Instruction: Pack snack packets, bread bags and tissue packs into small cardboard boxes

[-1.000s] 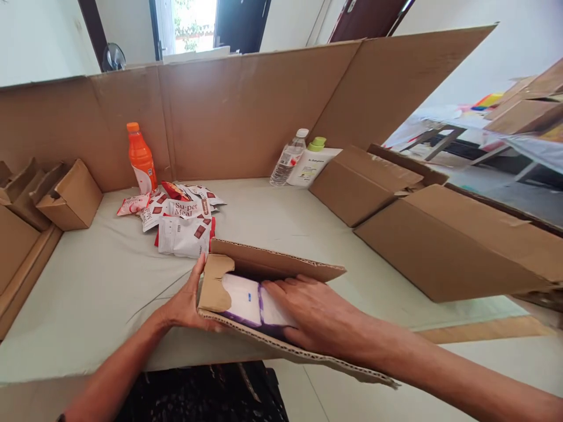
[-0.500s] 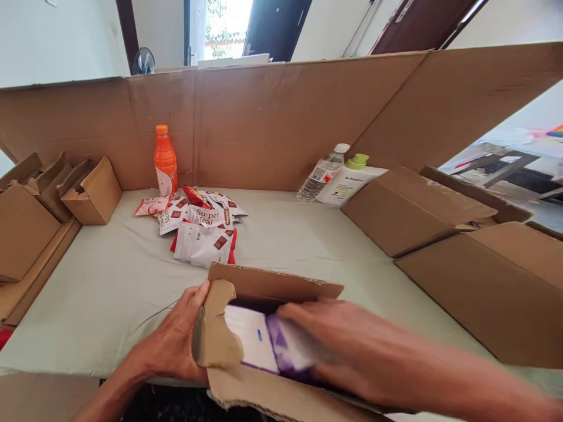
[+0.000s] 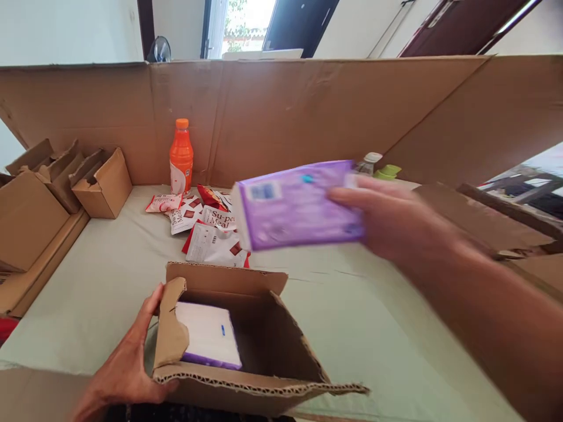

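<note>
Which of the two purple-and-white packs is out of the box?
The pack in the right hand, purple face showing. The other pack, white face up, lies inside the box the left hand holds.

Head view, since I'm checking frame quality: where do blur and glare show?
Head view: motion blur smears the right hand and the purple packet, leaving its print unreadable; head view: the bright doorway is partly washed out; head view: the orange bottle and open cardboard box look fairly sharp.

A purple packet [image 3: 294, 205] is held aloft by the right hand [image 3: 385, 217]. An open carton [image 3: 281, 346] is gripped by the left hand [image 3: 125, 363].
</note>
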